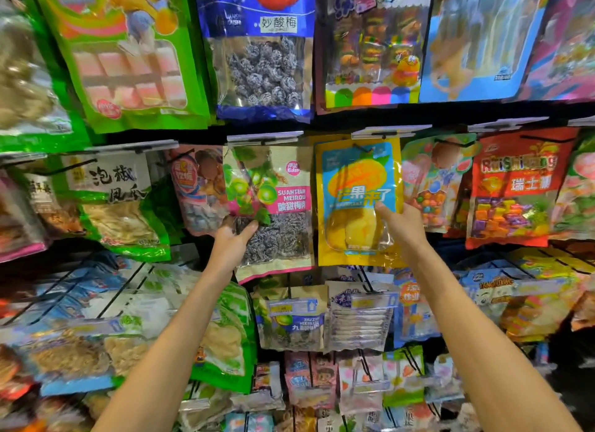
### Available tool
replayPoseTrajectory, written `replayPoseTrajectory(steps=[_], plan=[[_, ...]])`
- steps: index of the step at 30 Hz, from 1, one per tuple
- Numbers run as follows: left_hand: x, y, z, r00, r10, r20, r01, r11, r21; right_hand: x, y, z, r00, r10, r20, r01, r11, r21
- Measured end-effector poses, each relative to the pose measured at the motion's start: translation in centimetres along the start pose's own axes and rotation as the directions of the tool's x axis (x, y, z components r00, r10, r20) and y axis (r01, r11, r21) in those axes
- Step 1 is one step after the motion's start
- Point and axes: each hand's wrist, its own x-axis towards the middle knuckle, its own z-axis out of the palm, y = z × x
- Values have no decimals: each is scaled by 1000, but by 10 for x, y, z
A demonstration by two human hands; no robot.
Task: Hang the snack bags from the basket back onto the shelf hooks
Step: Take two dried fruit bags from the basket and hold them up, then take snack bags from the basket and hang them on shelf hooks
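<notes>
Head view: the right hand [402, 232] grasps a yellow mango bag [357, 203] just past the frame's centre toward 1 o'clock. The thumb lies on the bag's clear window and the fingers are tucked behind its 3 o'clock edge. The bag's blue panel carries white Chinese writing ending in 果来了. Its top sits at a black hook [362, 148] under a clear price strip [389, 131]; whether the hole is over the hook cannot be told.

Touching it at 9 o'clock hangs a plum bag [273, 206] with a pink label reading "SUANTIAN MEIROU" and 酸甜梅肉. The left hand [233, 244] grasps this bag at its 8 o'clock corner, thumb across the front and fingers hidden behind.

At 12 o'clock, on the row above, is a blue bag [260, 45] marked 妙酸梅, with dark wrinkled plums showing through. A green bag [128, 61] of pink cubes is at its 9 o'clock.

At 3 o'clock of the mango bag, past a fruit-candy bag [431, 186], hangs a red bag [518, 190] reading "RuiShiTang" and 瑞士糖.

At 9 o'clock of the plum bag, well apart, a green and white bag [112, 199] reads 泡椒.

At 6 o'clock, between the two forearms, a lower bag [293, 322] shows "MEIROU" and 九制梅; its yellow price tag is too blurred to read.
</notes>
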Motion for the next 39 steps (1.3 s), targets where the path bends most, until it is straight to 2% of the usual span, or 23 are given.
replayPoseTrajectory(steps=[4,10,13,17,19,23,26,28,30,32,34,36,39], plan=[[2,2,-4,999,-38,5,38,999,13,8,11,1,1000,24,16,-24,1000,2],[-6,8,-3,999,-28,19,27,998,61,6,15,1,998,-20,60,23,999,-42],[-15,4,-4,997,-51,62,40,987,154,-6,15,-1,995,-12,96,30,981,-191],[-24,3,-8,986,-147,76,129,969,210,-18,14,-12,990,27,136,31,914,-405],[-32,6,-13,990,-126,70,99,947,307,-27,6,-18,987,38,157,46,867,-496],[-41,13,-37,998,25,59,-55,814,578,-49,-10,-20,975,4,220,159,680,-716],[-45,14,-56,973,149,178,-232,648,725,-70,-16,-13,952,46,302,245,477,-844],[-55,17,-66,964,124,233,-264,520,813,-84,-23,-3,940,108,323,278,308,-910],[-65,21,-76,969,25,245,-236,374,897,-102,-34,10,931,156,330,301,184,-936],[-73,24,-89,964,-71,256,-231,250,940,-118,-42,22,927,176,330,314,116,-942],[-83,26,-108,955,-127,268,-240,203,949,-136,-46,32,927,146,346,342,52,-938],[-100,26,-131,953,-96,289,-269,181,946,-159,-50,44,922,101,373,375,5,-927],[-134,23,-173,963,-24,269,-262,162,951,-195,-58,72,900,134,415,418,-2,-908]])
